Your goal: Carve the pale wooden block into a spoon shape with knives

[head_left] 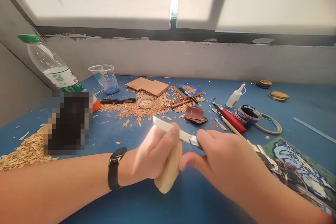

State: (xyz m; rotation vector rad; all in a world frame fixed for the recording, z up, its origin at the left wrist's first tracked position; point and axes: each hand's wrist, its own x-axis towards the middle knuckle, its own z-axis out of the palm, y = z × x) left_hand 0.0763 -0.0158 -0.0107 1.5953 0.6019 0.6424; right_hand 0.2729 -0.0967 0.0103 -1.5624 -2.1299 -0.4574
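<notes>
My left hand [152,155], with a black watch [114,168] on its wrist, is wrapped round a pale rounded piece of wood [169,173] held above the blue table [162,203]. The left thumb presses on the back of a carving knife's blade [168,127]. My right hand [223,161] is closed round the knife's handle, which the fingers hide. The blade lies across the top of the wood, pointing left and away.
Wood shavings [143,106] lie scattered behind, with flat wood blocks [147,85], a plastic cup [105,78], a bottle [52,64], a glue bottle [235,96], a red-handled tool [231,117], tape rolls [248,114] and a printed picture [299,168] at the right.
</notes>
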